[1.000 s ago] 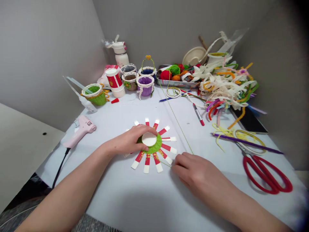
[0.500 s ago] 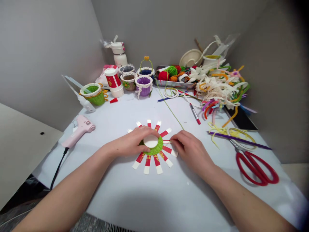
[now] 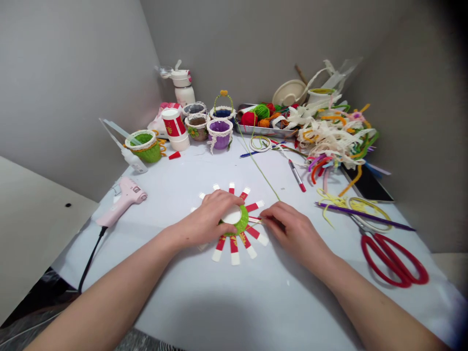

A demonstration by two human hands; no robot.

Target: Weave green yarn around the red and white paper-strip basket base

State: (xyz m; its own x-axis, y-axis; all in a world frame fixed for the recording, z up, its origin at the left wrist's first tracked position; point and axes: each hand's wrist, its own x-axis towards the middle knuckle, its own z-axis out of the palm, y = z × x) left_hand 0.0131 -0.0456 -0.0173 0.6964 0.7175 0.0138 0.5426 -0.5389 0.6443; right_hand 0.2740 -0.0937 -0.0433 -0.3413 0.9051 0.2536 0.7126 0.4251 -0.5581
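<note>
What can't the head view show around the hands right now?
Head view:
- Left hand hides the left strips of the red-and-white paper wheel and part of its green centre.
- Right hand hides the end of the green cord; can't tell if it's pinched.
- Pipe cleaners cover part of the dark flat slab.

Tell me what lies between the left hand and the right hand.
In the head view, the left hand rests on a green yarn-wrapped disc with a white centre and red-and-white paper strips, which fill the stretch to the right hand.
</note>
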